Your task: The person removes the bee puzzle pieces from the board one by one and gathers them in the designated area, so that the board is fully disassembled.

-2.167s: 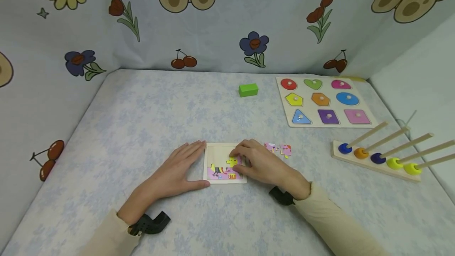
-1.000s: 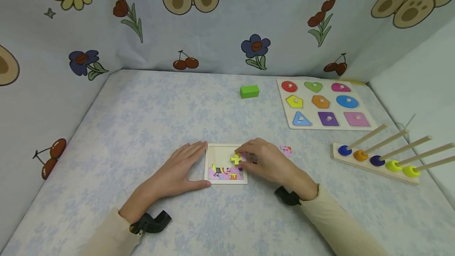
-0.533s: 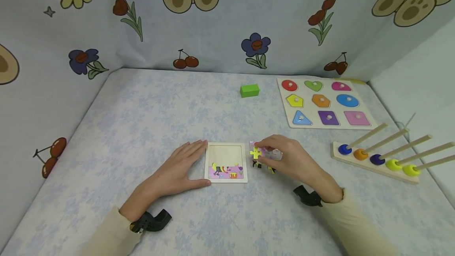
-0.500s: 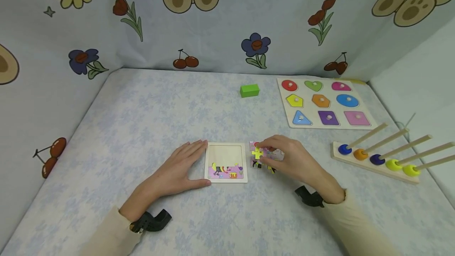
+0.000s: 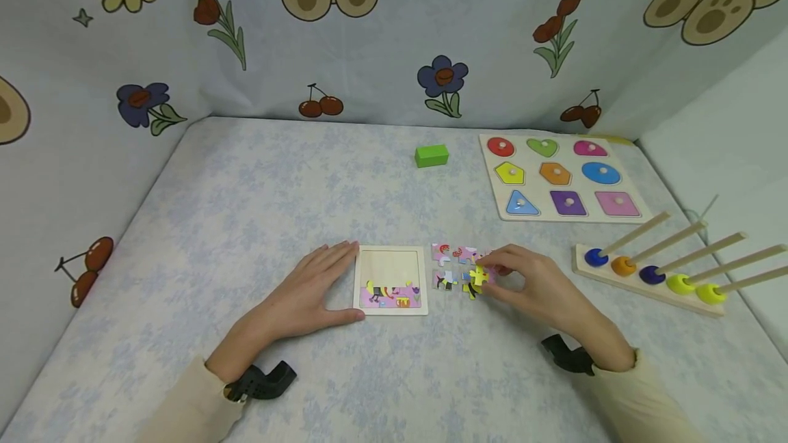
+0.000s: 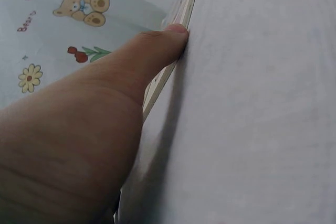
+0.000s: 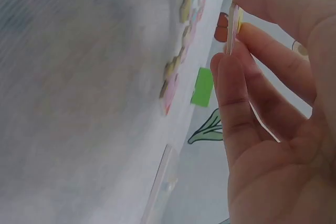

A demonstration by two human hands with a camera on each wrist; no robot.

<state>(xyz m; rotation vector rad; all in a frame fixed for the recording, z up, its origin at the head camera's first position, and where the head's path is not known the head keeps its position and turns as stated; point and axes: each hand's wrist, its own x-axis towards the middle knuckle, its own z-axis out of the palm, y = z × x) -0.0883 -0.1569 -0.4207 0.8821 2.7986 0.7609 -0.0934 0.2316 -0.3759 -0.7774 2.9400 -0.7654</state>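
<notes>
My left hand (image 5: 301,290) lies flat with its fingertips and thumb at the left side of a small wooden puzzle tray (image 5: 425,279); the left wrist view shows the thumb (image 6: 165,43) against its edge. Inside the tray, a row of joined pink pieces (image 5: 390,297) fills the bottom, with bare wood above. To the right, my right hand (image 5: 538,286) pinches a yellow and pink jigsaw piece (image 5: 479,275) between thumb and fingers. The right wrist view shows this piece (image 7: 231,29) edge-on, off the table. Below and beside it lie several loose jigsaw pieces (image 5: 444,280), partly covered by the hand.
A green block (image 5: 431,156) sits towards the back. At the back right lies a knobbed shape board (image 5: 535,210). In front of that, a wooden base with tilted pegs (image 5: 652,279) and coloured rings stands near the right edge. A printed cloth (image 5: 369,60) hangs behind the table.
My right hand has taken the yellow piece out of the tray and carried it right, over the loose pieces, which now show more. The left hand has stayed at the tray.
</notes>
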